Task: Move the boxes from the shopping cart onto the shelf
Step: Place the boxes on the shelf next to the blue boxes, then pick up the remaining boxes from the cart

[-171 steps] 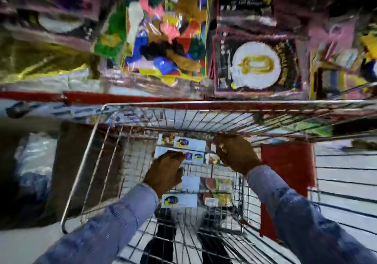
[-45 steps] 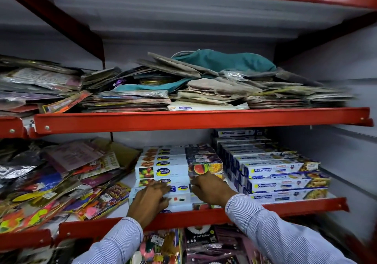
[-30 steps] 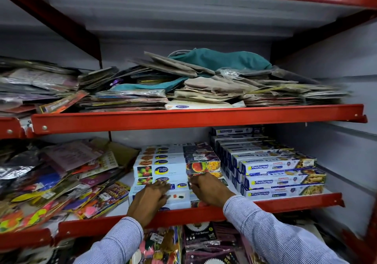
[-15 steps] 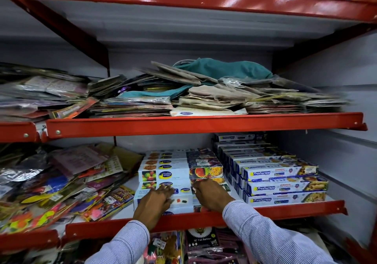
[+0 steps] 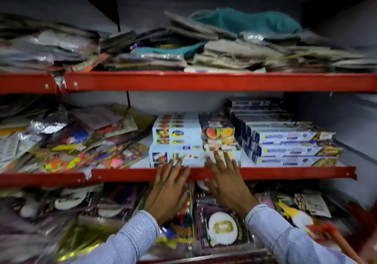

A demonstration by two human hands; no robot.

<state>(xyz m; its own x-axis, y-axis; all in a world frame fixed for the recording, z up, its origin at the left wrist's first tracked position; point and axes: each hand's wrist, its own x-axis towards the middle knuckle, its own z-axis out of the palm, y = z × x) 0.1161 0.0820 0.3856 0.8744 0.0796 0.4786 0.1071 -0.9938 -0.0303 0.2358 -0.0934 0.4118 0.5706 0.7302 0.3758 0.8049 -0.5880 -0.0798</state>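
Both hands drawn back open, left hand, right hand, boxes stacked on shelf

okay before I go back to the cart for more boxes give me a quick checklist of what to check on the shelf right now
1. Both hands free: ok. The left hand and right hand are open with spread fingers, no grip on anything.
2. Light blue boxes sit on the middle shelf: ok, stacked behind the red lip.
3. Front box fully behind the lip: cannot tell, the hands cover its lower edge.
4. Stack square: cannot tell, the picture is blurred.
5. Neighbouring dark blue boxes undisturbed: ok, stacked to the right.
6. Room for more: ok, open space above the light blue stack.
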